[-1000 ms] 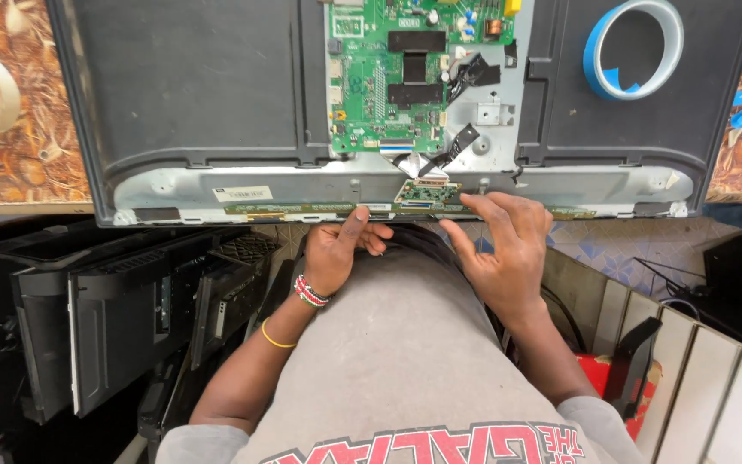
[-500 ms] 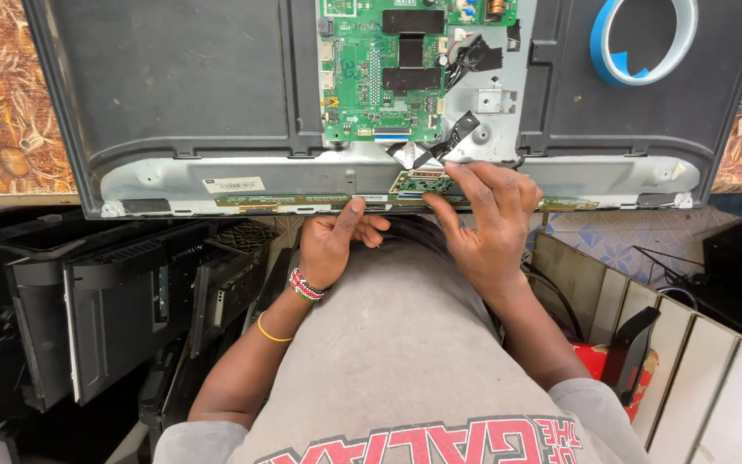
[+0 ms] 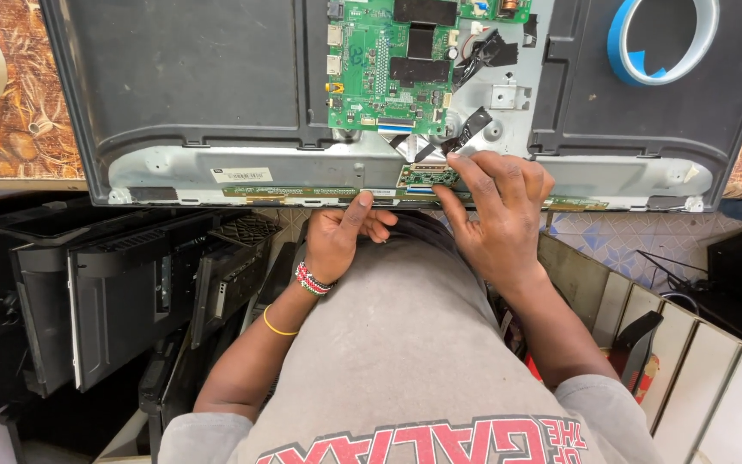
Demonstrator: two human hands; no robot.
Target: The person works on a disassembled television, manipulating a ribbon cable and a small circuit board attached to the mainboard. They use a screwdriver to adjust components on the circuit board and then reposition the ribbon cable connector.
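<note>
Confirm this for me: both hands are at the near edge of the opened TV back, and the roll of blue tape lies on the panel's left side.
Not quite. In the head view the roll of blue tape lies on the right side of the TV back panel, not the left. The rest holds: the left hand and right hand are both at its near edge, by the narrow green strip board.

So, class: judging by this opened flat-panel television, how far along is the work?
Done: the back cover is off, baring the green main circuit board. In hand: the left hand and right hand touch the narrow green strip board at the lower edge. Left: the boards remain mounted.
</note>
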